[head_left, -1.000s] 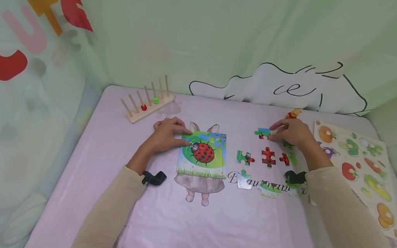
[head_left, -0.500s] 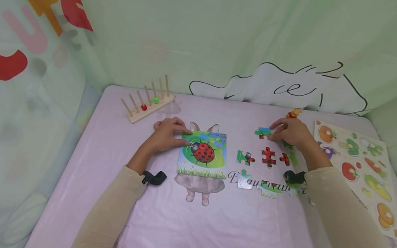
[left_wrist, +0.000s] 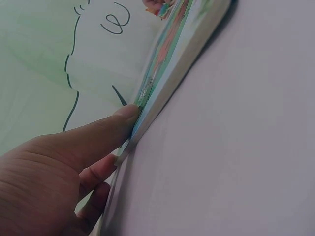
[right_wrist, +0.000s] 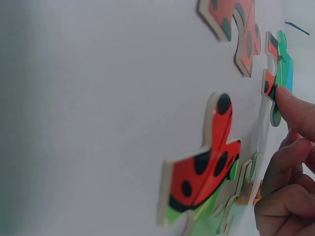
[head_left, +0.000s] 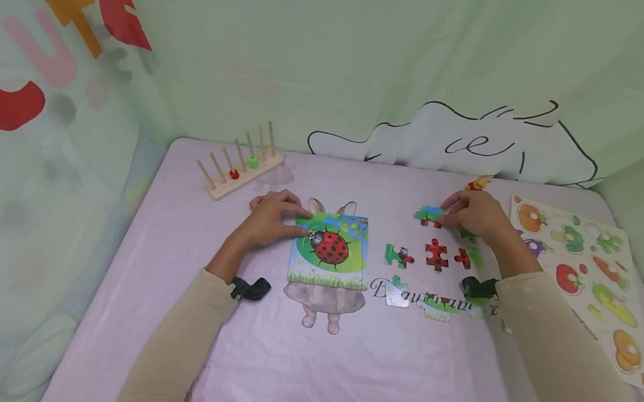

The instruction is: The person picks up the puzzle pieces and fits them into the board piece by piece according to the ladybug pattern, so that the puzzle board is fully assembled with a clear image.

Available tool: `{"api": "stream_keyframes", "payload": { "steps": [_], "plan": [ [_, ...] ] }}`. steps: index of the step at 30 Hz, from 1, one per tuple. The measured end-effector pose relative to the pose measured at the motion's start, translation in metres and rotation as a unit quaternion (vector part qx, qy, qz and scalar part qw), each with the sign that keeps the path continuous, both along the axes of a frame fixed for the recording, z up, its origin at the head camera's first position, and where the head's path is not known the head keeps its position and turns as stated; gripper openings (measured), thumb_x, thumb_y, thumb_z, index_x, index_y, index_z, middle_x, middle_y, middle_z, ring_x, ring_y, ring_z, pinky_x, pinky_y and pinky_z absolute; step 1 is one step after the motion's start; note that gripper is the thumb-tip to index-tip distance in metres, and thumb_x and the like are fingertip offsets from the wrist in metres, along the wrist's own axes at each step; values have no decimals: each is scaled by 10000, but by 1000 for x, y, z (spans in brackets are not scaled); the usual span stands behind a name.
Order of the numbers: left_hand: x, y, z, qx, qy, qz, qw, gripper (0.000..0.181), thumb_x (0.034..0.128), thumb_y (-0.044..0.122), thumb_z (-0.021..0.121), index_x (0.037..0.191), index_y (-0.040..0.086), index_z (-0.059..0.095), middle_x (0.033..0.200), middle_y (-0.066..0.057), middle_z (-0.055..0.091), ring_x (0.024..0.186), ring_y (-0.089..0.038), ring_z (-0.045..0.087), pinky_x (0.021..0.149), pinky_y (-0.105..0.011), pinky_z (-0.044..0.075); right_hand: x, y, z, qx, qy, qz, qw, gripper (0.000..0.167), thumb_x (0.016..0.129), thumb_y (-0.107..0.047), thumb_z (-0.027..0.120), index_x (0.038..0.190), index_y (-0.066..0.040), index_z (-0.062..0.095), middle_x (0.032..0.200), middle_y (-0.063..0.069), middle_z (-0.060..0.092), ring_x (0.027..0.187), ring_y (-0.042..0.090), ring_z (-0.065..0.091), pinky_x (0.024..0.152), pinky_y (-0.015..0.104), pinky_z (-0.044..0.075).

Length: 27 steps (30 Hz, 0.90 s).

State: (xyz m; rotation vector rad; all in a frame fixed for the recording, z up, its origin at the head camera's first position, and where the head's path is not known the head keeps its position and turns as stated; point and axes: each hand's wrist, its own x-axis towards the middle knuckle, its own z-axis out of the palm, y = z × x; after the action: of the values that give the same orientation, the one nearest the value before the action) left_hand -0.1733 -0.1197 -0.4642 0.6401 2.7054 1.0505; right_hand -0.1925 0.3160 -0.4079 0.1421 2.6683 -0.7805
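1. While the left hand is grasping the ladybug board by its near-lying edge, its thumb is resting on the printed face; the board is lying directly to that hand's right.

2. The right hand is pinching a puzzle piece, coloured blue, green and red, which is projecting to the left of its fingertips. Whether the piece is touching the tabletop, one cannot tell.

3. Nearer the wearer than the right hand, a red spotted piece is lying between a ladybug-head piece and a red-and-green piece.

4. Closer still to the wearer, a pale corner piece and a grass piece are lying below and left of the right hand.

5. Just beyond the right hand, a small figurine is standing; to that hand's right, a vegetable board is lying.

6. Beyond and left of the left hand, a peg rack is standing.
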Motion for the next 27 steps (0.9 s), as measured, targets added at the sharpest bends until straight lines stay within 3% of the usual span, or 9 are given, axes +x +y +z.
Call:
{"api": "stream_keyframes", "payload": {
  "steps": [11, 19, 27],
  "plan": [
    [0, 0, 0, -4, 29, 19, 10000, 357, 847, 400, 835, 1172, 261, 789, 1207, 8, 611, 1191, -250, 513, 1093, -602, 160, 2, -2, 4, -411, -127, 76, 9990, 377, 974, -353, 702, 1170, -33, 663, 1113, 138, 598, 988, 306, 515, 769, 354, 482],
    [1, 0, 1, -32, 54, 18, 10000, 364, 845, 405, 836, 1176, 260, 787, 1215, 6, 613, 1198, -256, 512, 1094, -603, 163, 5, -17, 12, -666, -350, 123, 9971, 412, 974, -403, 691, 1200, -58, 672, 1132, 119, 600, 1033, 304, 500, 841, 392, 468],
    [0, 0, 0, -20, 71, 15, 10000, 365, 845, 412, 834, 1175, 263, 787, 1218, 9, 614, 1201, -255, 510, 1093, -604, 162, 6, -37, 19, -1001, -656, 224, 9926, 402, 968, -391, 703, 1198, -61, 680, 1086, 72, 603, 1049, 292, 476, 813, 394, 446]
  ]
}}
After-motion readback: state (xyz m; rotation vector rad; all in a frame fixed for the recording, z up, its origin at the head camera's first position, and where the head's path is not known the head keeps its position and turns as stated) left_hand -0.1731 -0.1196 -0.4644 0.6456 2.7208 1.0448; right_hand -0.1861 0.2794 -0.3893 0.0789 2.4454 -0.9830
